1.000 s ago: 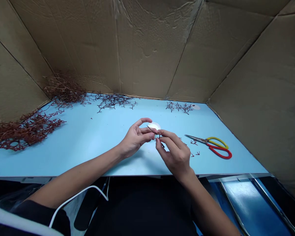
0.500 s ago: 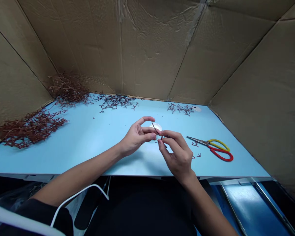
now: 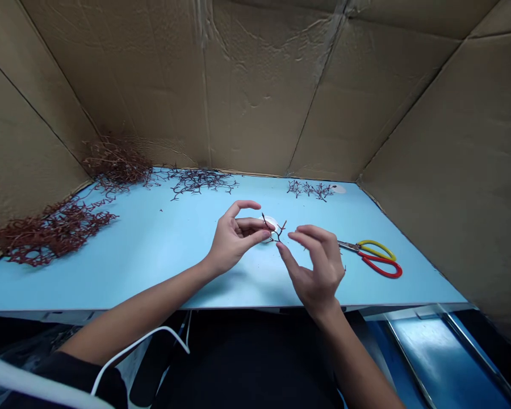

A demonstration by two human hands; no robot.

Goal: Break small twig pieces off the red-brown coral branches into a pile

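Observation:
My left hand (image 3: 235, 236) pinches a small dark branched twig (image 3: 276, 230) between thumb and fingers, over the middle of the light blue table (image 3: 153, 250). A small white round dish (image 3: 269, 222) lies just behind the twig, partly hidden by my fingers. My right hand (image 3: 317, 267) hovers close to the right of the twig with its fingers apart and its thumb tip near the twig's lower end; nothing is in it.
Yellow-and-red scissors (image 3: 372, 257) lie to the right. Heaps of reddish-brown twigs (image 3: 53, 230) sit at the left, more twigs (image 3: 117, 162) in the back left corner, dark ones (image 3: 198, 180) and a few (image 3: 310, 188) along the back. Cardboard walls (image 3: 259, 85) enclose the table.
My right hand has let go of the twig and opened, drawing slightly right. The twig now stands clear in my left hand's pinch.

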